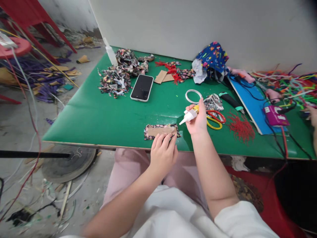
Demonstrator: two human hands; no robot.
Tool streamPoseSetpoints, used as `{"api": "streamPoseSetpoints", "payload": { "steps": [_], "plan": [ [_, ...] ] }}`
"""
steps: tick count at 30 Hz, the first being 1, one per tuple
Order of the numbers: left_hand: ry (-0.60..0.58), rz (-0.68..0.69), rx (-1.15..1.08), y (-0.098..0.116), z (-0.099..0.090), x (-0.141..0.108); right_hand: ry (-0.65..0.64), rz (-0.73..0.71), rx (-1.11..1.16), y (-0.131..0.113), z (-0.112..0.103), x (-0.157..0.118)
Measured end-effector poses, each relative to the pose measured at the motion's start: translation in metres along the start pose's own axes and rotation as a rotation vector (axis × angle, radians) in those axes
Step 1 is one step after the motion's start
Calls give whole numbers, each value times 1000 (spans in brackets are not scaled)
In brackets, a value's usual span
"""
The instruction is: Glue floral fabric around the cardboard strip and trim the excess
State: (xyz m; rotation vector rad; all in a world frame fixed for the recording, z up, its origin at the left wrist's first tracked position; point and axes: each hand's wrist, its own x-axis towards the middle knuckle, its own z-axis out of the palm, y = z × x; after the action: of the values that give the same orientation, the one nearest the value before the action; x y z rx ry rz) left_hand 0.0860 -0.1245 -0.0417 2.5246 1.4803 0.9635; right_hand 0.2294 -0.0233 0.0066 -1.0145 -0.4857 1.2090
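A strip of brown cardboard (158,131) with dark floral fabric around its edges lies near the front edge of the green table (99,122). My left hand (163,153) rests on the strip's lower right part, fingers spread over it. Just to the right and above, my right hand (198,120) is closed around a small glue bottle (190,115) with a yellow band, its white nozzle pointing down and left toward the strip's right end. The nozzle does not touch the strip.
Beyond the hands lie a phone (142,88), floral fabric scraps (115,81), a white ring (193,96), scissors (215,120), a cutter (231,101) and red threads (241,127). A white bottle (111,55) leans at the back left. Another person's hand (312,115) is at the right edge.
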Motion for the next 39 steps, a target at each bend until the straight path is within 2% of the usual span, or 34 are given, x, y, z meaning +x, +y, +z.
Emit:
{"api": "streamPoseSetpoints", "payload": {
  "steps": [12, 18, 23, 29, 35, 37, 39],
  "plan": [
    [5, -5, -31, 0, 0, -1, -28, -199, -65, 8, 1, 0],
    [-12, -9, -21, 0, -1, 0, -235, -144, 45, 6, 2, -6],
    [-9, -9, -17, 0, -1, -1, -315, -23, 112, 3, 5, -10],
    [-50, -14, -19, 0, -3, 2, -302, -33, -5, 6, 4, -10],
    [-174, -7, -5, 6, -18, 15, -257, -35, -142, 9, 4, -12],
    [-196, -12, -21, 2, -24, 24, -233, -36, -164, 8, 4, -11],
    [-151, -32, -21, -12, -30, 41, -190, -36, -159, 8, 3, -10]
  ]
}}
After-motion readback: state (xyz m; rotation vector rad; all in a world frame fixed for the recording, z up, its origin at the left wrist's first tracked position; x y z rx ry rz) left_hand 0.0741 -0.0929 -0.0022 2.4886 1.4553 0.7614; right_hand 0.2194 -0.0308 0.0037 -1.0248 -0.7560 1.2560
